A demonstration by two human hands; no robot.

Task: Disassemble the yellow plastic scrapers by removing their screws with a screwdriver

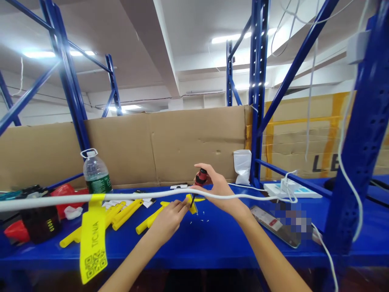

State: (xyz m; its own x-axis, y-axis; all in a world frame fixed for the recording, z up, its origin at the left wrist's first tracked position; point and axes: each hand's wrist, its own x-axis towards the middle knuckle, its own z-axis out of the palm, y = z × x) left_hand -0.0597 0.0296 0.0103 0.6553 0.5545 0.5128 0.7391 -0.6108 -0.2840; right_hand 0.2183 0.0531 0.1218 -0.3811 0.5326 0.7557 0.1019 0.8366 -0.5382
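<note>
My right hand (217, 188) is closed around the red and black handle of a screwdriver (201, 177). Its dark shaft slants down to a yellow plastic part (192, 205) lying on the blue shelf. The fingers of my left hand (174, 214) press on that yellow part, close beside the screwdriver's tip. From under the left hand a yellow tube-shaped section (148, 221) sticks out to the left; whether it is one piece with the part is hidden. Several tiny pale screws or bits (203, 220) are scattered just right of the part. A white cable crosses in front of both hands.
More yellow tubes (127, 214) lie left, near a large water bottle (96, 174) and a black container (41, 219). The white cable (121, 195) carries a yellow tag (92, 239). At right are a phone (275, 227), a power strip (296, 190) and a blue post (354, 134).
</note>
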